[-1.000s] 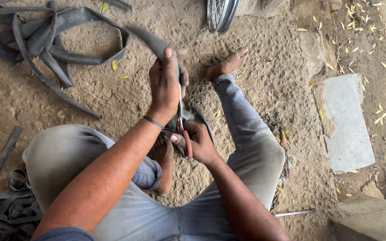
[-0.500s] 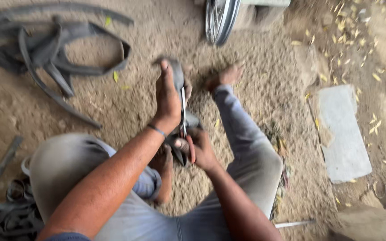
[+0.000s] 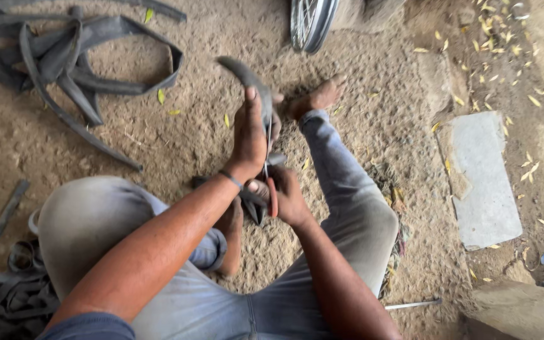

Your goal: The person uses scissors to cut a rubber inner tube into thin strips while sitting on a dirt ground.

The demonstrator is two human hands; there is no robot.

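Hands (image 3: 266, 164) over sandy dirt floor (image 3: 373, 75); stone slab (image 3: 483, 179) near

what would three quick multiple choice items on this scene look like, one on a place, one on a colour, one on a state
1. Where does the heap of rubber strips lie?
A. upper left, on the dirt
B. on the stone slab
C. across the person's lap

2. What colour are the scissors' handles?
A. blue
B. red
C. white

3. What is the left hand doing?
A. resting flat on the ground
B. hanging open in the air
C. gripping a dark rubber strip

Answers: 1 A, the strips sprawl over bare dirt at upper left, far from the grey slab. 2 B, red shows at the right hand. 3 C, the fingers close round the strip, whose end curves up past them.
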